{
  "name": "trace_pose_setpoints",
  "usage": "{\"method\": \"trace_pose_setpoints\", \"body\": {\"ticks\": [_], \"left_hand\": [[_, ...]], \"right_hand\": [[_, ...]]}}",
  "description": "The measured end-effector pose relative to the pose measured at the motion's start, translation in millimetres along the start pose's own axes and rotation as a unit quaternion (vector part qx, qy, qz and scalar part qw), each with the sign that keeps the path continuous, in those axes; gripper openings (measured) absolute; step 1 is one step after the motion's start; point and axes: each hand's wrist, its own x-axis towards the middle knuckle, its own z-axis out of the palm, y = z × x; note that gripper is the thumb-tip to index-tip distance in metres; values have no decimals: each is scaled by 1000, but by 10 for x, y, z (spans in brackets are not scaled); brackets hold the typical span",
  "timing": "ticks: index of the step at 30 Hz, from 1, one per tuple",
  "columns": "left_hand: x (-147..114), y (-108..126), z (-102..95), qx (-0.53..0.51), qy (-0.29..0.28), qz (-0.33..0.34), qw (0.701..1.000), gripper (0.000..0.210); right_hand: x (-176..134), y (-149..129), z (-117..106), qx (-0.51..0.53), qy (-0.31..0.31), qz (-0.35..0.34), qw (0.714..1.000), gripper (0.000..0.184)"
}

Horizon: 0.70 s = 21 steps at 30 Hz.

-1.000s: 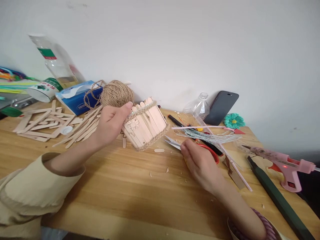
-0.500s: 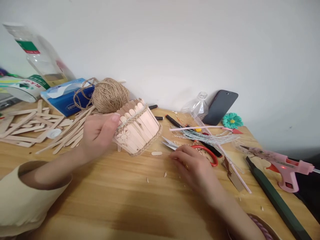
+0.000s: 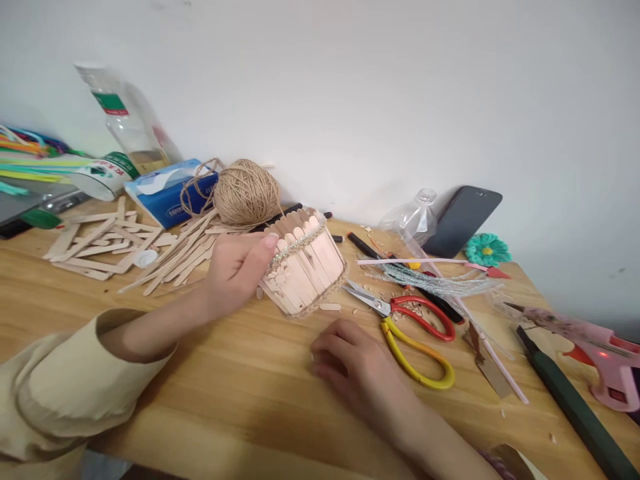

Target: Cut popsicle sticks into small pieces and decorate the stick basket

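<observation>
My left hand (image 3: pixel 237 270) pinches the upper left rim of a small craft-stick basket (image 3: pixel 310 267), thumb outside. The basket is tilted above the table, with twine and a silvery strand along its top, twine along its bottom edge and a wooden flower on its side. My right hand (image 3: pixel 363 370) is low over the tabletop, its fingers loosely curled and a little apart, with nothing seen in them. Just beyond it lie scissors (image 3: pixel 383 308) with one red and one yellow handle, blades partly apart. A short stick piece (image 3: pixel 330 307) lies below the basket.
A twine ball (image 3: pixel 247 192), a blue tissue pack (image 3: pixel 173 200) and loose craft sticks (image 3: pixel 107 243) lie at left. A phone (image 3: pixel 465 220) leans on the wall by a clear bottle (image 3: pixel 423 212). At right are a pink glue gun (image 3: pixel 607 363) and a dark green-handled tool (image 3: pixel 575 400).
My right hand has come off the scissors and moved left and nearer to me, uncovering the handles. My left hand still holds the basket. The whole view has shifted to the left.
</observation>
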Motion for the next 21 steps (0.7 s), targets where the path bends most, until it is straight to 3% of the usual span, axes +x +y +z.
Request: {"method": "trace_pose_setpoints", "body": {"ticks": [3,7,14,18,21], "left_hand": [[6,40,9,1,-48,36,998,43],[17,78,15,-15,-68,4,998,43],[-11,75,23,-51,-89,-49,994,44],[-17,87,26,-77,-102,-94,987,47],[-12,108,27,-91,-106,-123,982,49]], "right_hand": [[5,8,26,10,12,-6,1000,10],[18,29,53,1,21,-47,999,13],[48,24,58,-104,15,-140,985,23],[9,-59,-74,-11,1,-112,994,18],[-23,-141,-250,76,37,-75,994,15]]}}
